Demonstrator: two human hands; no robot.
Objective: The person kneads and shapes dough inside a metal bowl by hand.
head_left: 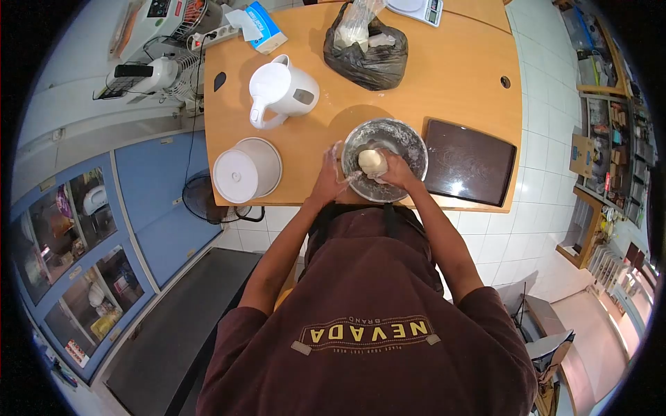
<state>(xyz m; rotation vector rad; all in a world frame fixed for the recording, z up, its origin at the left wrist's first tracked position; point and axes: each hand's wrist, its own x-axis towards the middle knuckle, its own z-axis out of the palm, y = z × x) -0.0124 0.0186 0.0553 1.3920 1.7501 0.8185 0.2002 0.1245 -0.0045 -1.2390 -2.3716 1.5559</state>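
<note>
- A pale dough ball (372, 163) sits inside a metal bowl (404, 138), against the fingers of the right hand (394, 170), which curl around it.
- The left hand (329, 179), dusted white, is open at the bowl's left rim, its fingers apart.
- The bowl is near the near edge of the wooden table (454, 83); a dark tray (470, 163) lies just beside its right side. Bare tabletop separates the bowl from a black plastic bag (368, 64) beyond.
- Yellow letters on the maroon shirt (361, 270), upside down, read "NEVADA", with "BRAND" in small print.
</note>
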